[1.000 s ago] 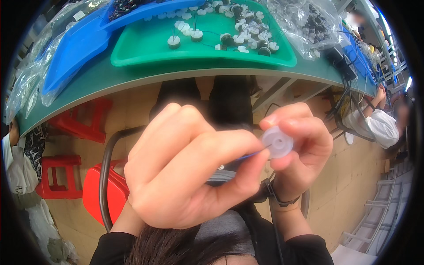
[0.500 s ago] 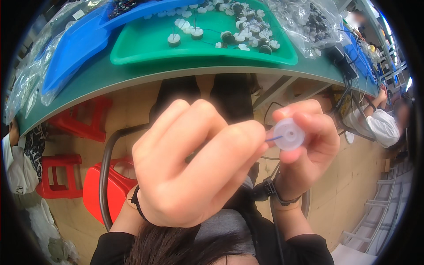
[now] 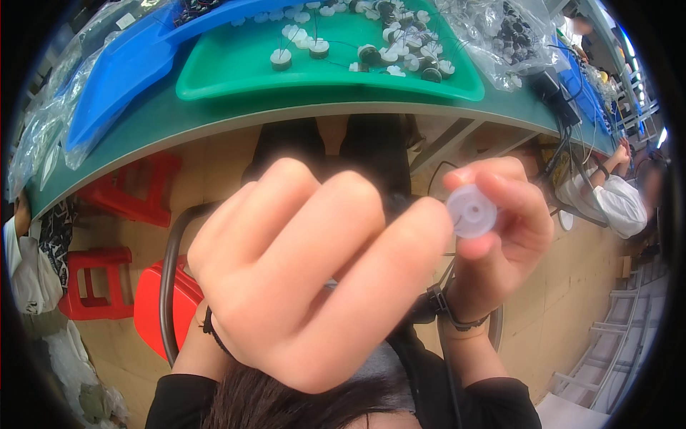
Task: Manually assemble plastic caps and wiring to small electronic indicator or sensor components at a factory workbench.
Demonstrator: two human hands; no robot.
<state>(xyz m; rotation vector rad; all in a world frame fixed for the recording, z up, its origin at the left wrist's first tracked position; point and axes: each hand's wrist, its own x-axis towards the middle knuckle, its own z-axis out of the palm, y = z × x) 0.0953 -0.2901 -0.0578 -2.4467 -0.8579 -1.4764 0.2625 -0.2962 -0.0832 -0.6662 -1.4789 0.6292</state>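
My right hand (image 3: pixel 516 214) pinches a small translucent white plastic disc (image 3: pixel 474 211) with a raised ring and a small hole at its middle, held between thumb and fingers. Close against it on the left, my left hand (image 3: pixel 307 264) is closed, its knuckles facing up. Its fingertips are hidden behind the bent fingers; half a second ago they pinched a thin blue wire at the disc. Only a faint trace of that wire shows now at the disc's left side. Both hands are raised in front of the bench edge.
A green tray (image 3: pixel 236 84) on the bench holds several round dark parts with white plastic tops and thin wires. Blue trays (image 3: pixel 118 96) and clear plastic bags (image 3: pixel 493 43) lie beside it. Red stools (image 3: pixel 96 282) stand at left; another person (image 3: pixel 607 196) sits at right.
My left hand has turned and come nearer the disc, so its fingers now cover the blue wire. The disc has shifted slightly up and to the right in my right hand.
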